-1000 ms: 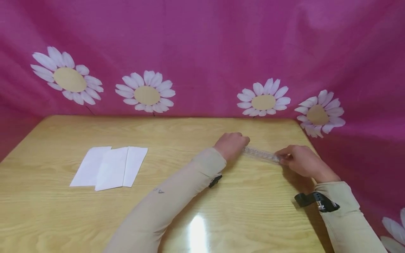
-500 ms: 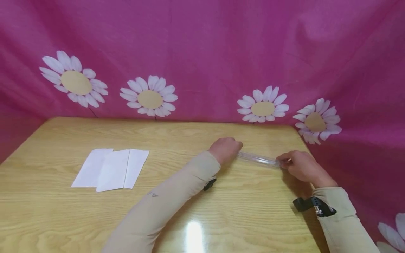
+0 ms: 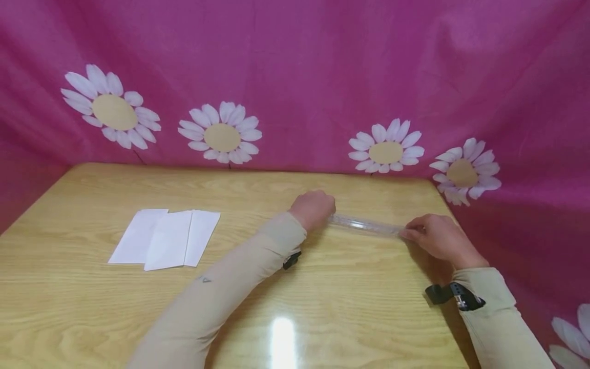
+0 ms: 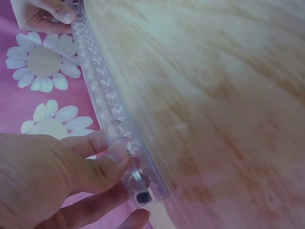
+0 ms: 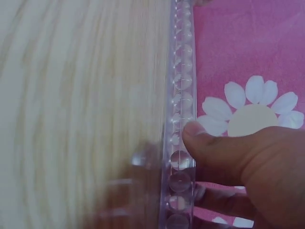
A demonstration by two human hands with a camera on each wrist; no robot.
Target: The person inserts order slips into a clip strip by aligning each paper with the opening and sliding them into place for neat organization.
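Observation:
A long, clear plastic strip (image 3: 364,224) with a row of round, bead-like shapes along it spans the gap between both hands at the right half of the table. My left hand (image 3: 313,209) grips its left end; in the left wrist view the thumb (image 4: 112,160) lies over the strip, near an end with a small black dot. My right hand (image 3: 440,238) pinches the other end between thumb and fingers. Seen from the right wrist, the right thumb (image 5: 205,143) presses on the strip's edge, with fingers behind it. The head view hides the left fingertips.
White folded papers (image 3: 168,240) lie overlapping on the left of the wooden table (image 3: 350,302). A pink curtain (image 3: 295,87) with white daisies hangs behind the table and along its right side. Light glares off the tabletop near the front.
My left hand has moved left, away from the right hand, and more of the clear strip shows between them. The right hand stays near the same place. The papers lie as before.

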